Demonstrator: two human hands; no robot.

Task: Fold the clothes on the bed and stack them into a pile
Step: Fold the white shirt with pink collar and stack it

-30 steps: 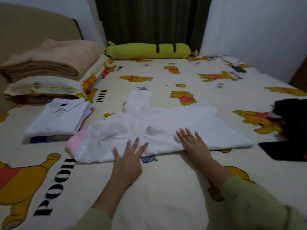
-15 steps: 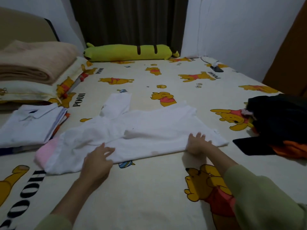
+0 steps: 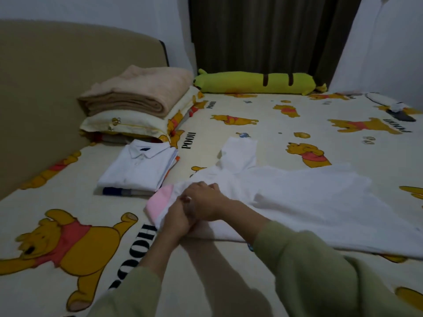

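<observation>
A white garment (image 3: 309, 202) lies spread across the bed, one sleeve (image 3: 240, 152) pointing away from me and a pink part (image 3: 159, 201) at its left end. Both hands meet at that left end. My left hand (image 3: 176, 219) grips the near edge of the cloth beside the pink part. My right hand (image 3: 204, 199) lies just above it, fingers curled into the white fabric. To the left stands a pile of folded clothes (image 3: 137, 170) with a white collared shirt on top.
A folded beige blanket (image 3: 137, 92) sits on a pillow (image 3: 128, 124) by the tan headboard (image 3: 57, 88). A long green bolster (image 3: 254, 83) lies along the dark curtain. A small grey and white object (image 3: 398, 109) rests at the far right by the wall.
My right hand has left the garment's right end and come across to the left end, joining the left hand by the pink part. The view has swung left; the dark clothes are out of sight.
</observation>
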